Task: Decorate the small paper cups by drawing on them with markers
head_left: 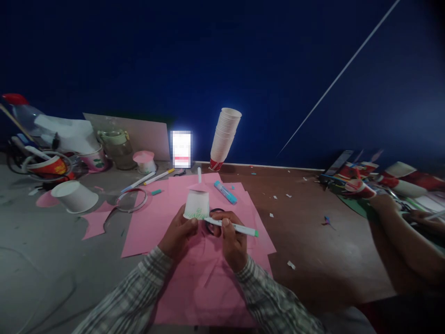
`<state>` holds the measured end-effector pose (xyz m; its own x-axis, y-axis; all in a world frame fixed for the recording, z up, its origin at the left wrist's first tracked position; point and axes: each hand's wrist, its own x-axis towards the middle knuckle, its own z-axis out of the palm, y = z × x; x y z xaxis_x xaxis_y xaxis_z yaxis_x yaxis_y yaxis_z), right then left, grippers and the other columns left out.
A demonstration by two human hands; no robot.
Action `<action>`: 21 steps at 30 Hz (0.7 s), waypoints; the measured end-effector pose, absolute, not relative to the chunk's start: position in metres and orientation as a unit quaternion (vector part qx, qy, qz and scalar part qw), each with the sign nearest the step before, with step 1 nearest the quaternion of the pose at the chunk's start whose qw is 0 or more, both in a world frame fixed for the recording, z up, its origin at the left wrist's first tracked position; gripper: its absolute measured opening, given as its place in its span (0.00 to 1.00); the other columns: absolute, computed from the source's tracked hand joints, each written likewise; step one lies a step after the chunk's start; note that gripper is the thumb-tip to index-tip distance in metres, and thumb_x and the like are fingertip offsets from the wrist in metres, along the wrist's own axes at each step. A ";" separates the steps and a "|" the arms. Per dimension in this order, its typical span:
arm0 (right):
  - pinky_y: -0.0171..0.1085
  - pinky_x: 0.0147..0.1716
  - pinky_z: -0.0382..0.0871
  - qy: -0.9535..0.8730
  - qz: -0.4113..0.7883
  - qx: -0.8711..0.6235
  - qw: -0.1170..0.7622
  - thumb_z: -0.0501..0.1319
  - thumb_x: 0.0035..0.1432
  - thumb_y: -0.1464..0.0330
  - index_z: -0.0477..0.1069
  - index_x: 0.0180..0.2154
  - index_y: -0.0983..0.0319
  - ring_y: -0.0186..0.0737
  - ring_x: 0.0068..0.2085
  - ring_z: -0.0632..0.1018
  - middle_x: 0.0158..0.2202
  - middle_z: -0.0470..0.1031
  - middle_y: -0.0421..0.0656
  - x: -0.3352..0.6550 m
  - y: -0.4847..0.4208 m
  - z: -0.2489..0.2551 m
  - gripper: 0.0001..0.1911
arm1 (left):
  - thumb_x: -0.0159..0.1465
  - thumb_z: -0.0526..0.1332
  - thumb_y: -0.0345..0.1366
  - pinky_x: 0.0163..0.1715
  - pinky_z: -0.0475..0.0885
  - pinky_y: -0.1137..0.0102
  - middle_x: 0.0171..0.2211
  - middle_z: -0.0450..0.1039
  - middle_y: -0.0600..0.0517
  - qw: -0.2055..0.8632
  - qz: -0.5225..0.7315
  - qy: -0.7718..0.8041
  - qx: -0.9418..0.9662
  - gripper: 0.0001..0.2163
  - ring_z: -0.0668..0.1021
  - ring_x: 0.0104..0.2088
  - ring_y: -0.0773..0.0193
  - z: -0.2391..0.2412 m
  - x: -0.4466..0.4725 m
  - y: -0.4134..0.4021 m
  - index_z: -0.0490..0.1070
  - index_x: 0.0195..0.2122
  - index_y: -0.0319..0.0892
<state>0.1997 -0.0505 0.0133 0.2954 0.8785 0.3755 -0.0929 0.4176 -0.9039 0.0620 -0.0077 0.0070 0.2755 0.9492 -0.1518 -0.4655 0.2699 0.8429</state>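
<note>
The step in hand looks like drawing on a small paper cup, held just above pink sheets on the worktop. The left hand is closed around the cup's lower part, thumb near its edge; the right hand pinches a white pen with a green end, its tip at the cup's lower edge — whether it presses there or sits just short is too fine to tell. Green strokes run along that edge, with a small patch above them. I judge that the next stroke calls for a steady cup and a light tip, since thin paper walls would likely give under pressure.

The cup is matt white and tapered, its wider end towards the person. The pen is a slim, smooth barrel; the sheets are flat, straight-edged and overlapping. On them lies a glossy blue glue stick; a dark loop, perhaps a scissor handle, shows partly behind the right hand. To the left are a clear ring, a pink offcut with curved sides, and a larger white cup on its side. Behind — a tall, ribbed stack of cups leans near the dark blue wall.
</note>
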 end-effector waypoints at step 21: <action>0.33 0.20 0.62 -0.432 0.359 -0.425 0.710 0.59 0.67 0.50 0.76 0.34 0.62 0.32 0.20 0.66 0.19 0.67 0.36 0.198 -0.048 0.021 0.22 | 0.45 0.79 0.48 0.23 0.55 0.74 0.22 0.63 0.61 0.730 0.494 0.325 0.343 0.25 0.61 0.22 0.73 0.005 0.061 -0.008 0.71 0.37 0.41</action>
